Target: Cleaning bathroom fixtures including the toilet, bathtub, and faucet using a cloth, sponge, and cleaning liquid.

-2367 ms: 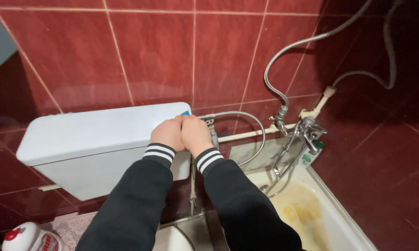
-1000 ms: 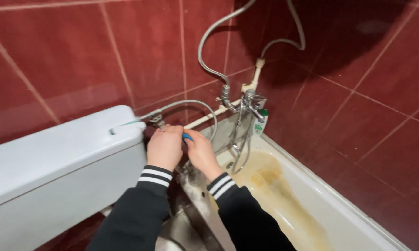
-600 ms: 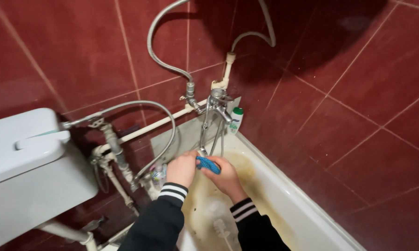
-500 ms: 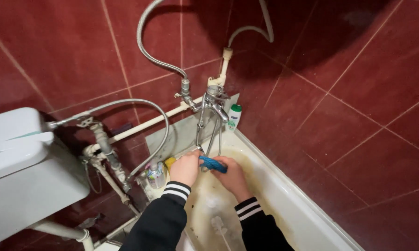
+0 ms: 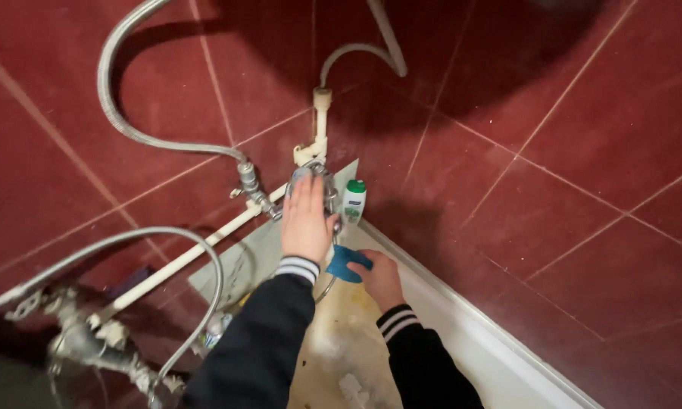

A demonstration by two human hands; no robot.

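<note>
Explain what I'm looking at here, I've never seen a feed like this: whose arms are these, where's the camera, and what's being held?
The camera sits on a person's head and looks down, so the two black-sleeved arms are their own. The left hand lies flat over the metal tap fitting at the corner of a stained bathtub. The right hand holds a blue cloth just below that tap. A white bottle with a green cap stands on the ledge beside it. Flexible metal hoses and a white pipe run along the dark red tiled wall.
</note>
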